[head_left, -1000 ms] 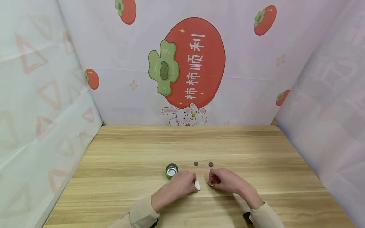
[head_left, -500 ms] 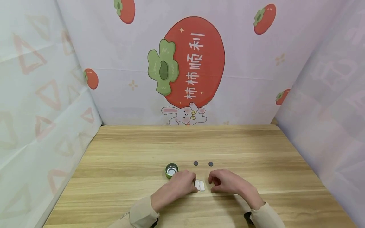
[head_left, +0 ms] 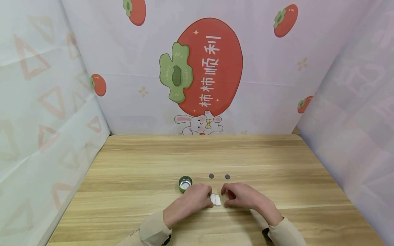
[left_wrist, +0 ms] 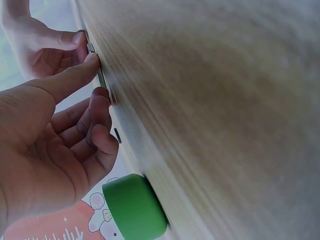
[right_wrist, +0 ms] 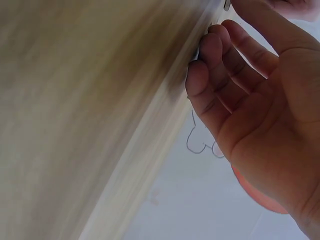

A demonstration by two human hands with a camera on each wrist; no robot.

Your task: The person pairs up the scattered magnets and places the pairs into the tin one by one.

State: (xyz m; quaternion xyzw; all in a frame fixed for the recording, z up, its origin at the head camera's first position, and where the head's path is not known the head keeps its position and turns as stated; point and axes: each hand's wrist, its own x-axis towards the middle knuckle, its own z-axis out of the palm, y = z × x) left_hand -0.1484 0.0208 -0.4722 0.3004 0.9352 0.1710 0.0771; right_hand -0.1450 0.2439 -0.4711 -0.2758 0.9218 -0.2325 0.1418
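Two small white rectangular pieces lie flat, side by side on the table; call them the left white piece (head_left: 212, 199) and the right white piece (head_left: 218, 200). My left hand (head_left: 197, 196) pinches the left one between thumb and a fingertip at its ends. In the left wrist view, a thin greenish edge (left_wrist: 102, 79) shows between that thumb and finger. Just right of the other piece is my right hand (head_left: 241, 195), its fingers loosely bent and a gap between thumb and forefinger. Its fingertips (right_wrist: 197, 75) are low over the table, with nothing seen in them.
A round green tin (head_left: 185, 183) with a silvery inside stands open-topped beyond the left hand. Two dark discs, a left disc (head_left: 211, 176) and a right disc (head_left: 227, 176), lie farther back on the wooden table (head_left: 147, 153). A printed cloth (head_left: 264, 102) hangs behind the table.
The right hand held a small piece tilted a second ago, then laid it flat beside the left white piece and let go. Since then it has shifted slightly left. The left hand stays put.
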